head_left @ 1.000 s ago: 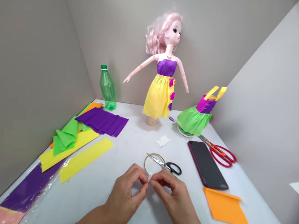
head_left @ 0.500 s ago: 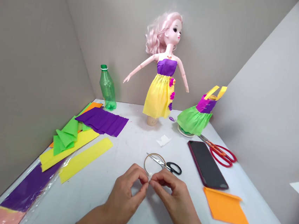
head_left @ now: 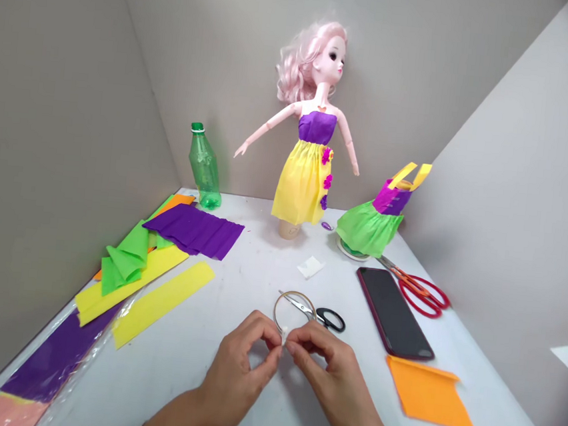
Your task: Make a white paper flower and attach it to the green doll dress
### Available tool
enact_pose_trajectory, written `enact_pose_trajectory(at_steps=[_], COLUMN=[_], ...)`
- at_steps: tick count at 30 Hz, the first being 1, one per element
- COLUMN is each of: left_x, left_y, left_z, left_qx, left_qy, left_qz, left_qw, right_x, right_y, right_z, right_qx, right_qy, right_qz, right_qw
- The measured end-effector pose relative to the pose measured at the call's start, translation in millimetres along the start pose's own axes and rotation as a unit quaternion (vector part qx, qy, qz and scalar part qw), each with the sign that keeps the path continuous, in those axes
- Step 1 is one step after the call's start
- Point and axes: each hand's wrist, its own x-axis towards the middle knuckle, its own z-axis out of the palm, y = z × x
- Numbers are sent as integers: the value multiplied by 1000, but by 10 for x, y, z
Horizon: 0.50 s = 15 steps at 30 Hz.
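My left hand (head_left: pixel 239 369) and my right hand (head_left: pixel 331 371) meet low in the middle of the white table (head_left: pixel 258 271). Both pinch the same spot on a thin metal ring (head_left: pixel 288 300), where a small white bit sits between the fingertips. The ring stands up and away from me. Just behind it lie small black-handled scissors (head_left: pixel 321 316). A pink-haired doll (head_left: pixel 312 129) in a purple and yellow paper dress stands at the back.
A green bottle (head_left: pixel 204 168) stands back left. Purple (head_left: pixel 196 230), green (head_left: pixel 126 258) and yellow (head_left: pixel 159 301) paper pieces cover the left side. A small green paper dress (head_left: pixel 370 225), red scissors (head_left: pixel 420 292), a dark phone (head_left: pixel 395 314) and orange paper (head_left: pixel 430 394) lie right. Grey walls enclose three sides.
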Motion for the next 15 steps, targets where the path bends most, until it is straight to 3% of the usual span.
enact_pose_trajectory(at_steps=[15], left_x=[-21], left_y=[-61], left_z=[7], left_qx=[17], left_qy=[-17], left_qz=[46], left_qw=[999], right_x=[-18], right_y=[15], right_z=[-2], right_qx=[-3], right_qy=[1], right_qz=[8], right_qw=[1000])
